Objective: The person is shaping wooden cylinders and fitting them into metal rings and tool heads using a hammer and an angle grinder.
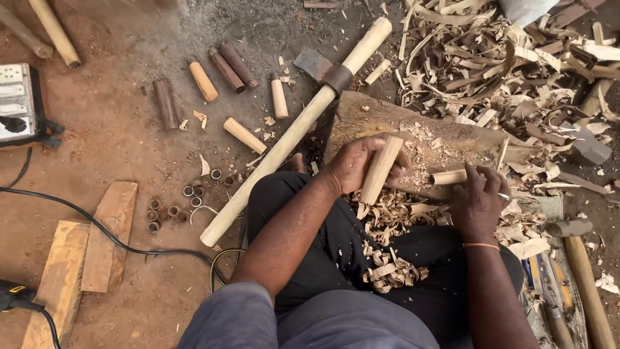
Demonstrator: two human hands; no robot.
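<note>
My left hand [354,163] grips a pale wooden peg [380,170] held slanted over a dark wooden chopping block [445,139]. My right hand [476,197] rests on the block's near edge, closed around a second short pale wooden piece [447,177] that lies flat and points left. Curled wood shavings [387,262] lie on my dark trousers between both arms. An adze with a long pale handle [294,132] and a dark metal head [315,63] leans across the ground just left of the block.
Several short wooden cylinders [205,82] and small metal rings [169,213] lie on the dirt at left. Planks [106,236], a black cable [97,226] and a power strip [16,103] sit far left. A big heap of shavings [516,71] fills the upper right; tool handles [584,284] lie at right.
</note>
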